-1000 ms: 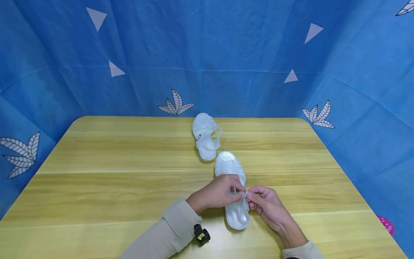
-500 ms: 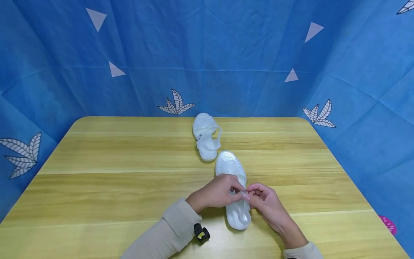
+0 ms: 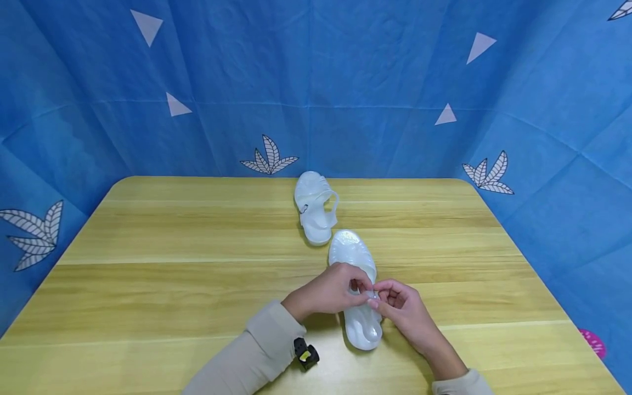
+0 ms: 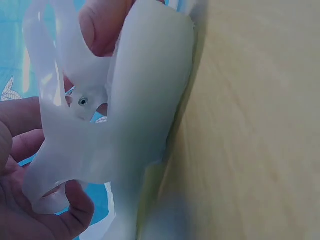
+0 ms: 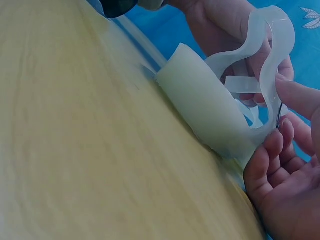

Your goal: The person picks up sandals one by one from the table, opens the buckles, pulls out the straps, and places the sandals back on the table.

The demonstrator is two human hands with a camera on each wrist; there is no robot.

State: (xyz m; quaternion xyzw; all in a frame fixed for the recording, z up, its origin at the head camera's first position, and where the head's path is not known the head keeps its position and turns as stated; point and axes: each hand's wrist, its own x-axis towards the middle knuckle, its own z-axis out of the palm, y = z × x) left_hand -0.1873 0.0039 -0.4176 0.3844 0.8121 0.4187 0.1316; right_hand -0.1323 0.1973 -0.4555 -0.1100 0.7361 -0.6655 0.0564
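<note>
In the head view a whitish translucent jelly sandal lies sole down, toe away from me. My left hand reaches across it from the left and pinches its ankle strap between thumb and fingers. From the right, my right hand pinches the strap's fastening side with thumb and index finger. A thin metal buckle shows by its fingertips in the right wrist view. The left wrist view shows the sole's side and a small metal rivet. Fingers hide how far the strap is threaded.
A matching sandal lies farther back, its strap loop standing to the right. A black strap-like device is by the left sleeve. The wooden table ends at a blue patterned cloth.
My right thumb and index finger have shifted slightly left along the strap, closer to the left fingertips. The left hand and both sandals stay nearly where they were.
</note>
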